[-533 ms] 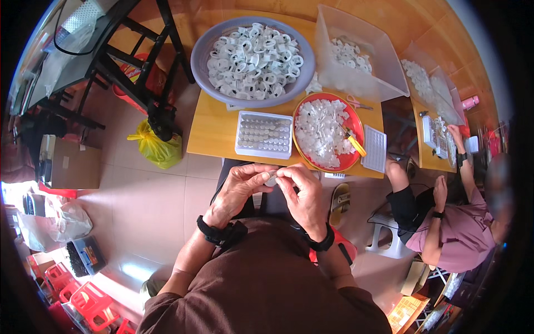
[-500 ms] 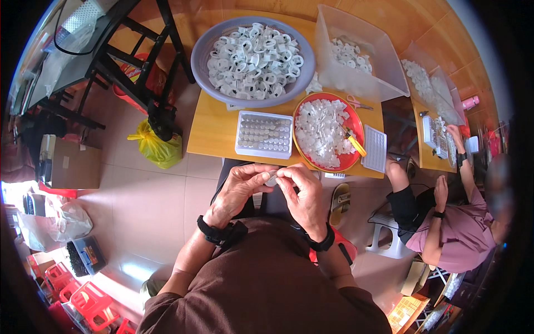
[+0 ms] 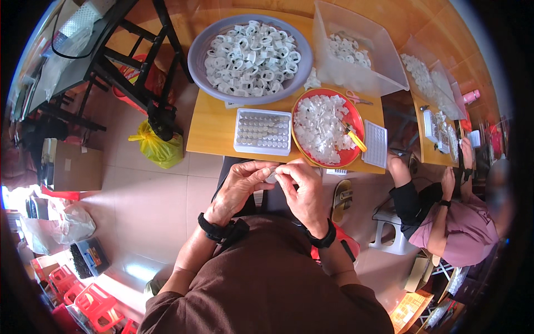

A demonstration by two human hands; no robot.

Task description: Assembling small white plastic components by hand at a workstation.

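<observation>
Just off the table's near edge, my left hand [image 3: 240,188] pinches a small, pale round piece [image 3: 271,178] between thumb and fingers. My right hand [image 3: 303,188] closes on the same piece from the other side, and the fingertips hide much of it. Beyond my hands sits a white tray [image 3: 262,150] with rows of round, silvery discs [image 3: 261,129]. To its right, a red dish [image 3: 352,118] holds a heap of translucent plastic pieces [image 3: 318,125], and yellow-handled nippers [image 3: 357,140] rest on them.
A purple-grey basket [image 3: 194,64] of white ring-shaped parts and a clear bin [image 3: 384,72] stand at the table's back. Scissors [image 3: 359,98] and a pale grid tray [image 3: 375,146] lie at right. A co-worker [image 3: 445,228] sits right; a yellow bag [image 3: 158,147] stands on the floor.
My hands keep their grip on the small round piece, with barely any shift. At right, the co-worker's far hand has moved down from the side table's tray.
</observation>
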